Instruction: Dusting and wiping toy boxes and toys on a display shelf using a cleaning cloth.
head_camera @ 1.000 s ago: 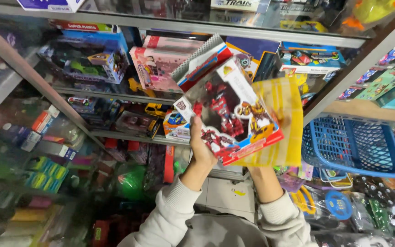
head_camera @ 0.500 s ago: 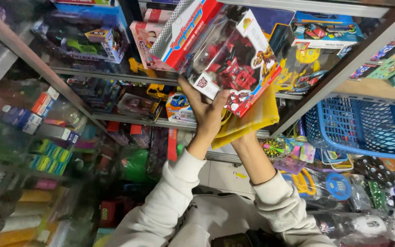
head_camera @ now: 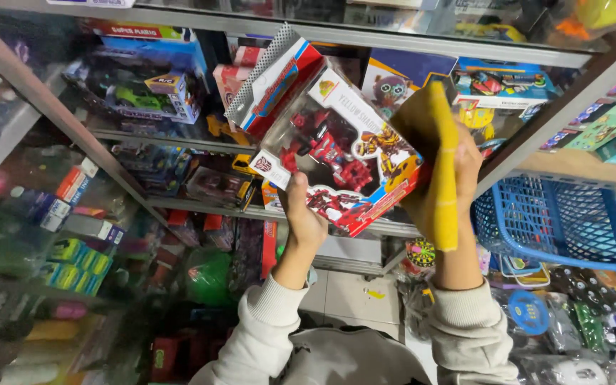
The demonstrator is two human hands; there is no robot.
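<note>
Toy box (head_camera: 336, 160), a windowed carton with a red-and-white border and 2 robot figures, 1 red and 1 yellow, behind clear plastic, is held up tilted in front of the glass shelves, its top corner near the upper shelf edge (head_camera: 422, 36). The left hand (head_camera: 302, 217) is closed on the box's lower left corner, thumb on the front face. The right hand (head_camera: 465, 167) is wrapped around a folded yellow cloth (head_camera: 438, 167), pressed against the box's right end. By the look of it, the step in hand is wiping the box while it is off the shelf; a next move would call for a firm left grip while the cloth passes over the plastic window. A blue basket (head_camera: 557, 221) sits on the wooden shelf to the right, near the cloth.
</note>
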